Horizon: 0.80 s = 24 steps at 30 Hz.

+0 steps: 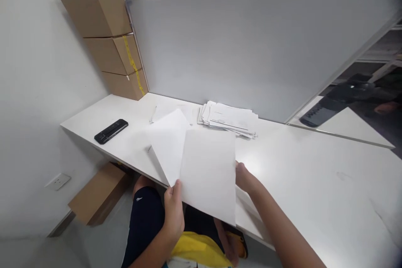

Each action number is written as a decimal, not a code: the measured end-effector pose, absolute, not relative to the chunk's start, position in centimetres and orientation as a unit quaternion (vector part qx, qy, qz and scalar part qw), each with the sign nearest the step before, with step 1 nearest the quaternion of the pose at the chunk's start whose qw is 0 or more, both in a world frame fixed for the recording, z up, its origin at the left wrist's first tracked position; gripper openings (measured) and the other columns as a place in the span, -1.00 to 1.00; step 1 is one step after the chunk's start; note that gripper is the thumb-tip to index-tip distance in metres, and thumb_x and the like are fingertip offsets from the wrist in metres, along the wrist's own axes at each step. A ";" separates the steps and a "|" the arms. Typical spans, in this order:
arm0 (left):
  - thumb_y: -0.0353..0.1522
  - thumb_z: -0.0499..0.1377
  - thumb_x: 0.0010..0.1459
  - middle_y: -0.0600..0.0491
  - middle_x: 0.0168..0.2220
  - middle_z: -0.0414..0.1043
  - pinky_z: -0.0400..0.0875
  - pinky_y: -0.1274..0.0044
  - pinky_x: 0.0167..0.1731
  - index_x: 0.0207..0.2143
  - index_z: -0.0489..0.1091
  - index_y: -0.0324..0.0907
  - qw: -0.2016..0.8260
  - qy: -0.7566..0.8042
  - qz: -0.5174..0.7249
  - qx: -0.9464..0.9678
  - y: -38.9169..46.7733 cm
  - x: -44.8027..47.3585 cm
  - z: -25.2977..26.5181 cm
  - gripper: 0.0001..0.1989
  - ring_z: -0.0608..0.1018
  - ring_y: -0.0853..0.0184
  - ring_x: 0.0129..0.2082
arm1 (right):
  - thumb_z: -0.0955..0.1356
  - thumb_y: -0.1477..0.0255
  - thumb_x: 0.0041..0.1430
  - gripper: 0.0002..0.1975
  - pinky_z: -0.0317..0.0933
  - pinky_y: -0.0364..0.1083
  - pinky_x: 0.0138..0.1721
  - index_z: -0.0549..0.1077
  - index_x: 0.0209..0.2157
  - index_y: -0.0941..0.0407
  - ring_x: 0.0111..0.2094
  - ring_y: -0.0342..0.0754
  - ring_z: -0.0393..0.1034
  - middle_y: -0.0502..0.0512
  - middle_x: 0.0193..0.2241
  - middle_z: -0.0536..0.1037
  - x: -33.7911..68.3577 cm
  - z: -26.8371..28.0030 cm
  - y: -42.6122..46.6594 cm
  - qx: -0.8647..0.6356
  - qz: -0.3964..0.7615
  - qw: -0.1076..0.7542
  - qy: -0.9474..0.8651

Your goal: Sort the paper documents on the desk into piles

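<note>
A blank white sheet of paper point(209, 171) is held up over the desk's front edge. Its lower left corner is pinched by my left hand point(175, 208), thumb in front. At the right edge, my right hand point(246, 176) grips the sheet, with its fingers mostly hidden behind it. Another white paper panel point(171, 144) slants up to the left from my left hand; whether it is a separate sheet or a folded half, I cannot tell. Just beyond lies a loose stack of printed papers point(229, 116), and more paper point(160, 112) lies flat behind the slanted panel.
On the white desk point(314, 167), a black phone-like device point(111, 131) lies at left. Several cardboard boxes point(108, 8) are stacked in the corner beside a grey partition point(235, 50). Another cardboard box point(99, 192) stands on the floor near a wall socket point(58, 181).
</note>
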<state>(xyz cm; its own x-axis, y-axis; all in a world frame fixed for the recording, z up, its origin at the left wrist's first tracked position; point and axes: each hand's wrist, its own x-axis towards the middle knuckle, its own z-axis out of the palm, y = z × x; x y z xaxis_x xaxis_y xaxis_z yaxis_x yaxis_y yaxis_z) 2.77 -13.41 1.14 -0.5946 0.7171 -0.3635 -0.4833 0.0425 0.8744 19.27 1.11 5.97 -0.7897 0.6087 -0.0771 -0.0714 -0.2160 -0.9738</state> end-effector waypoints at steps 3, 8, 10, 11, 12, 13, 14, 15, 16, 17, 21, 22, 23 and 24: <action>-0.01 0.29 0.07 -0.04 -0.10 0.62 0.57 0.31 -0.02 -0.21 0.54 -0.03 0.428 0.574 0.691 0.100 -13.8 2.4 0.4 -0.64 0.62 0.09 0.01 | 0.42 -0.34 -0.33 -0.10 0.31 0.21 0.05 0.55 -0.11 0.05 0.05 0.32 0.45 0.27 -0.12 0.63 18.8 5.8 0.7 -0.243 0.767 0.220 -0.551; -0.01 0.43 -0.19 -0.05 -0.21 0.64 0.54 0.26 -0.02 -0.34 0.56 -0.07 0.452 0.579 0.672 0.089 -13.8 1.9 -1.1 -0.58 0.63 0.02 -0.04 | 0.53 0.12 -0.06 -0.50 0.40 0.11 -0.04 0.47 -0.12 0.04 -0.17 0.15 0.56 0.19 -0.14 0.64 18.0 6.0 0.9 -0.391 0.765 0.242 -0.450; -0.02 0.45 -0.23 -0.09 -0.23 0.64 0.50 0.24 0.01 -0.32 0.58 -0.14 0.479 0.585 0.647 0.098 -14.1 1.5 -1.7 -0.52 0.63 -0.01 -0.06 | 0.53 0.25 -0.06 -0.61 0.42 0.06 -0.15 0.46 -0.19 0.05 -0.25 0.12 0.57 0.16 -0.20 0.65 18.1 5.9 1.5 -0.416 0.772 0.236 -0.418; -0.01 0.46 -0.24 -0.11 -0.25 0.64 0.48 0.23 0.02 -0.33 0.58 -0.18 0.497 0.588 0.627 0.122 -14.3 1.2 -2.0 -0.50 0.63 -0.04 -0.07 | 0.53 0.30 -0.09 -0.64 0.42 0.04 -0.19 0.46 -0.22 0.07 -0.28 0.11 0.57 0.16 -0.24 0.65 18.1 5.8 1.9 -0.415 0.778 0.227 -0.412; 0.00 0.46 -0.23 -0.12 -0.28 0.64 0.46 0.21 0.04 -0.35 0.59 -0.22 0.515 0.589 0.602 0.156 -14.6 0.9 -2.2 -0.48 0.62 -0.06 -0.08 | 0.53 0.33 -0.11 -0.66 0.42 0.02 -0.22 0.47 -0.25 0.09 -0.31 0.10 0.57 0.15 -0.28 0.65 18.2 5.8 2.2 -0.410 0.784 0.218 -0.412; 0.01 0.45 -0.23 -0.12 -0.30 0.64 0.44 0.20 0.05 -0.38 0.59 -0.24 0.532 0.590 0.576 0.195 -14.8 0.7 -2.3 -0.48 0.62 -0.08 -0.09 | 0.52 0.34 -0.12 -0.68 0.41 0.00 -0.25 0.48 -0.28 0.11 -0.33 0.09 0.56 0.14 -0.32 0.65 18.3 5.7 2.5 -0.400 0.788 0.211 -0.418; 0.02 0.45 -0.22 -0.11 -0.32 0.64 0.43 0.20 0.05 -0.40 0.59 -0.24 0.544 0.588 0.553 0.230 -15.0 0.4 -2.3 -0.48 0.61 -0.09 -0.10 | 0.52 0.33 -0.12 -0.69 0.39 -0.01 -0.27 0.49 -0.31 0.12 -0.36 0.07 0.56 0.14 -0.35 0.65 18.4 5.6 2.7 -0.385 0.790 0.204 -0.430; 0.03 0.44 -0.20 -0.10 -0.32 0.64 0.42 0.20 0.05 -0.40 0.59 -0.23 0.554 0.582 0.538 0.256 -15.1 0.2 -2.1 -0.49 0.61 -0.08 -0.10 | 0.53 0.32 -0.12 -0.70 0.38 -0.03 -0.28 0.51 -0.34 0.14 -0.38 0.05 0.55 0.13 -0.38 0.64 18.4 5.6 2.8 -0.370 0.790 0.200 -0.446; 0.04 0.43 -0.17 -0.09 -0.30 0.64 0.42 0.21 0.05 -0.37 0.60 -0.21 0.559 0.571 0.537 0.270 -15.2 0.2 -1.8 -0.49 0.60 -0.08 -0.09 | 0.53 0.30 -0.12 -0.70 0.36 -0.04 -0.30 0.52 -0.35 0.15 -0.40 0.04 0.54 0.12 -0.40 0.64 18.4 5.5 2.7 -0.360 0.788 0.197 -0.460; 0.04 0.41 -0.12 -0.09 -0.25 0.64 0.41 0.21 0.07 -0.31 0.61 -0.20 0.560 0.556 0.549 0.277 -15.2 0.2 -1.3 -0.48 0.59 -0.06 -0.06 | 0.54 0.28 -0.12 -0.69 0.35 -0.05 -0.31 0.53 -0.35 0.15 -0.41 0.03 0.53 0.11 -0.42 0.64 18.4 5.5 2.6 -0.354 0.784 0.194 -0.471; 0.02 0.38 -0.04 -0.13 -0.07 0.61 0.37 0.22 0.12 -0.09 0.57 -0.19 0.540 0.513 0.599 0.293 -14.3 1.0 0.9 -0.42 0.57 -0.03 0.01 | 0.52 0.07 -0.04 -0.57 0.34 -0.03 -0.27 0.54 -0.34 0.15 -0.38 0.04 0.51 0.12 -0.42 0.62 18.1 4.9 1.8 -0.360 0.762 0.195 -0.503; 0.02 0.38 -0.04 -0.13 -0.08 0.61 0.40 0.23 0.09 -0.09 0.57 -0.19 0.527 0.525 0.597 0.300 -14.0 1.2 1.4 -0.42 0.58 -0.02 -0.02 | 0.48 0.00 0.00 -0.54 0.33 -0.02 -0.27 0.53 -0.37 0.14 -0.39 0.04 0.50 0.12 -0.43 0.61 18.0 4.6 1.6 -0.368 0.747 0.204 -0.514; 0.03 0.37 -0.03 -0.13 -0.12 0.62 0.43 0.24 0.05 -0.11 0.58 -0.20 0.509 0.542 0.593 0.310 -13.8 1.2 1.8 -0.43 0.60 -0.01 -0.06 | 0.44 -0.06 0.04 -0.51 0.32 -0.02 -0.28 0.51 -0.39 0.13 -0.40 0.04 0.48 0.12 -0.44 0.60 18.0 4.2 1.6 -0.376 0.728 0.215 -0.531; 0.04 0.35 0.00 -0.12 -0.16 0.63 0.46 0.26 0.00 -0.14 0.58 -0.21 0.483 0.561 0.589 0.324 -13.5 1.2 2.3 -0.45 0.61 0.01 -0.10 | 0.40 -0.10 0.07 -0.48 0.31 -0.03 -0.30 0.49 -0.42 0.12 -0.41 0.03 0.46 0.10 -0.46 0.58 18.0 3.9 1.7 -0.382 0.706 0.229 -0.551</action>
<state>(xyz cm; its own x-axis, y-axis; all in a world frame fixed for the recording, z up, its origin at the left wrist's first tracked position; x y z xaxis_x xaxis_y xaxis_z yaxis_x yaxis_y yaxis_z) 1.16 -13.55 2.27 -0.3235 0.9326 -0.1600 -0.2040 0.0964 0.9742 18.02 1.67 3.87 -0.6035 0.7443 -0.2862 0.0977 -0.2871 -0.9529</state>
